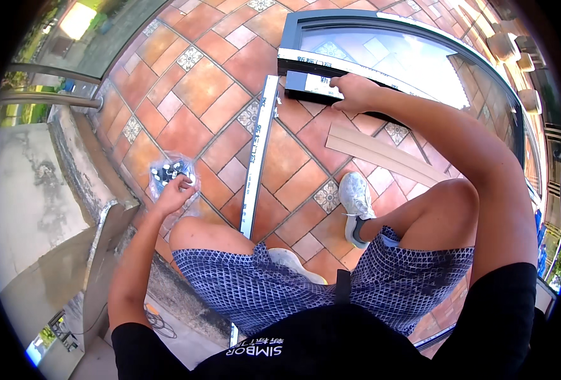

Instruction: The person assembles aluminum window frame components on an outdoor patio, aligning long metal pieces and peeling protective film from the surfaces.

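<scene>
At the left, a clear plastic bag (190, 163) lies on the floor with several small black and white parts (166, 171) in it. My left hand (174, 195) is at the bag's near right side, its fingers bent and pressed together; what they hold, if anything, is too small to make out. Farther off and to the right, my right hand (355, 94) is closed round a dark metal profile (299, 95) with white printed film on it. That bar lies along the near edge of a large glazed frame (372, 54), partly hidden by my hand and arm.
A long film-covered strip (258, 155) runs across the tiles between my hands. Flat cardboard (382, 152) lies past my right shoe (355, 199). A concrete ledge (81, 164) and metal rail (49, 99) bound the left side. A cable (160, 324) lies at the lower left.
</scene>
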Tool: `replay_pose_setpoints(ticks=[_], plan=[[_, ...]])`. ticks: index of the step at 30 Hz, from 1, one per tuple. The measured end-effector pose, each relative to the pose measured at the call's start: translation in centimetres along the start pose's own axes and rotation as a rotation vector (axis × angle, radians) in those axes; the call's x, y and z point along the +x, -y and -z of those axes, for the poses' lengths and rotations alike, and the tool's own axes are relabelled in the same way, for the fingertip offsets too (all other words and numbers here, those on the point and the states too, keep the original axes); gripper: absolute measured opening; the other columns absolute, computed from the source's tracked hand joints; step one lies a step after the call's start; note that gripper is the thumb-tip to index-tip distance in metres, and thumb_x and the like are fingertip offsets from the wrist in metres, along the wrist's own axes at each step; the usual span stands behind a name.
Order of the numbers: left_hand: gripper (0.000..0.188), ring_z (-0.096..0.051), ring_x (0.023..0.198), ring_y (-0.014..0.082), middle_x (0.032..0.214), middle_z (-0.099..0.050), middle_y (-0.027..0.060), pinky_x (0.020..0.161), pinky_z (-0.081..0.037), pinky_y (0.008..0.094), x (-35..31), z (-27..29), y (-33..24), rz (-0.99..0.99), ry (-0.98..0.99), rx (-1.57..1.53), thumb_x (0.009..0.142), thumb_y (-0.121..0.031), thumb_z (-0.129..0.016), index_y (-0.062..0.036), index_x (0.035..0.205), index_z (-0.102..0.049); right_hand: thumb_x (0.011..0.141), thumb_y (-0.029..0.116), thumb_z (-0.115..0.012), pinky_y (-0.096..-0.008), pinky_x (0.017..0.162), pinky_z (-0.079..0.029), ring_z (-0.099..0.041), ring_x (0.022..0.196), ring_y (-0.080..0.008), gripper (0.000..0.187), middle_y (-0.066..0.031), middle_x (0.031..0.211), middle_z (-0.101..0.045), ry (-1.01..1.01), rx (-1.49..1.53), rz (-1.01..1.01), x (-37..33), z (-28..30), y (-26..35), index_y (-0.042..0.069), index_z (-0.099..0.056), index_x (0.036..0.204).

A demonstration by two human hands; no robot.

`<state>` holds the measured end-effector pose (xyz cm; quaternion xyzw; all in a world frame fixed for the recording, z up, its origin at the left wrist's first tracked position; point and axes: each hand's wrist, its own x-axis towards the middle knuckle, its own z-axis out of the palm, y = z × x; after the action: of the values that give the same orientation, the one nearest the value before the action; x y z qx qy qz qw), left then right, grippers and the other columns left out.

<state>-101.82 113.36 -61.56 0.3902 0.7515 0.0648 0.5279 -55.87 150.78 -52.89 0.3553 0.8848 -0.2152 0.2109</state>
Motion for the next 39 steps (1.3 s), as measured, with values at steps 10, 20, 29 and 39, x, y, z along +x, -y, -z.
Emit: replay_pose_setpoints(ticks=[10,20,29,39], plan=[[0.093,-0.063,0.126,0.0367,0.140,-0.061,0.0281,0.102,-0.052,0.0441,8.0,-14.3,-19.4,-0.157,-0.195,-0.066,0.077,-0.046,-0.088,0.0049,0.144,-0.049,0.081,0.033,-0.083,-0.0447,0.103,-0.052,-0.060,0.124,-0.0364,0.093,-0.0218,0.131,-0.059,-0.314,0.047,0.223,2.6,-6.5,-6.3,0.001,-0.036,0.156],[0.048,-0.072,0.101,0.0385,0.108,-0.075,0.0209,0.089,-0.056,0.0440,8.0,-16.1,-20.2,0.063,-0.434,-0.074,0.075,-0.019,-0.077,-0.0061,0.121,-0.069,0.080,0.034,-0.082,-0.0487,0.074,-0.059,-0.072,0.093,-0.0362,0.056,-0.0152,0.100,-0.066,-0.404,0.152,0.007,6.6,-9.6,-4.3,0.007,-0.054,0.121],[0.052,-0.070,0.105,0.0416,0.109,-0.074,0.0233,0.092,-0.055,0.0456,7.8,-16.4,-21.1,0.082,-0.425,-0.058,0.073,-0.019,-0.077,-0.0069,0.123,-0.070,0.082,0.038,-0.081,-0.0501,0.079,-0.059,-0.074,0.086,-0.0397,0.059,-0.0210,0.091,-0.075,-0.197,0.052,0.011,8.1,-7.4,-4.8,0.010,-0.056,0.128],[0.044,-0.072,0.098,0.0391,0.103,-0.076,0.0198,0.087,-0.056,0.0456,9.1,-15.9,-21.8,0.049,-0.404,-0.125,0.073,-0.019,-0.074,-0.0089,0.117,-0.072,0.082,0.038,-0.082,-0.0513,0.081,-0.058,-0.074,0.089,-0.0424,0.058,-0.0231,0.094,-0.076,-0.210,0.013,0.015,7.5,-6.5,-4.3,0.006,-0.059,0.124]])
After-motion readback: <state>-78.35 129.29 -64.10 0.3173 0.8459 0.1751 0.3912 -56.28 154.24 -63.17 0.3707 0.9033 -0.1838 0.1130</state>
